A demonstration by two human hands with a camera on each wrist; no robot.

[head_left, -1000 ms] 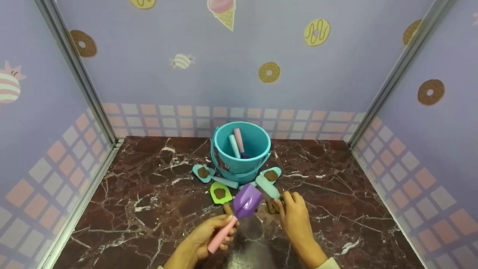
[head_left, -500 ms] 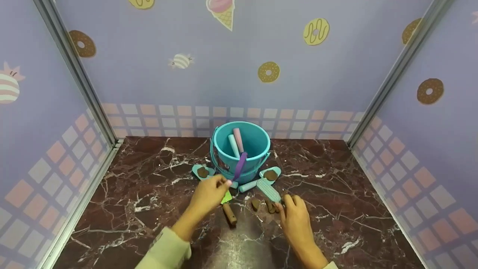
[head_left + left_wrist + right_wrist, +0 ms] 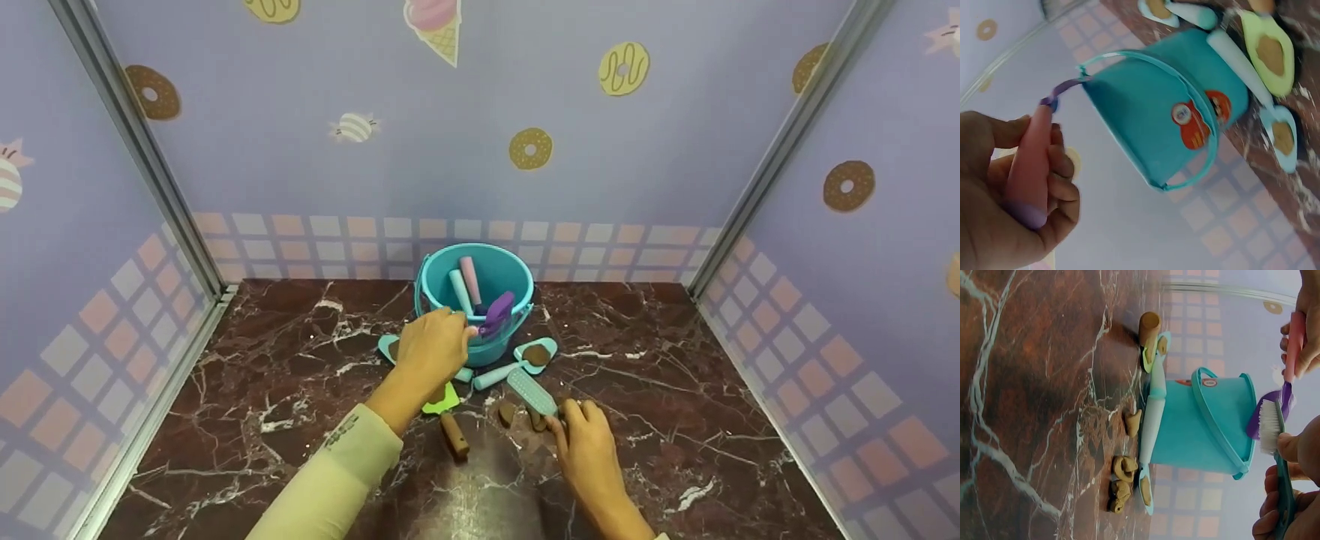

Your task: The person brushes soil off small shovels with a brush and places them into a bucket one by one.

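My left hand [image 3: 435, 346] grips the pink handle [image 3: 1032, 160] of a toy shovel. Its purple blade [image 3: 498, 310] tips over the front rim of a teal bucket [image 3: 477, 349]. A pink and a pale blue handle [image 3: 460, 291] stick up inside the bucket. Low over the table, my right hand [image 3: 589, 446] holds a brush by its teal handle [image 3: 1284, 495]; the white bristles [image 3: 1267, 426] show in the right wrist view. Under the brush head [image 3: 532, 391] lie brown clay-like lumps [image 3: 507, 413].
Before the bucket, a green-headed spatula [image 3: 444, 399] with a brown handle [image 3: 454, 436] lies on the dark marbled table [image 3: 300, 465]. Two light blue toy scoops with brown stuff in them flank it, the right scoop [image 3: 546, 346] fully visible. Patterned panels [image 3: 375, 180] enclose three sides.
My left hand has carried the shovel forward from near my body to the bucket's rim, turning the blade. The right hand with the brush stays almost in place.
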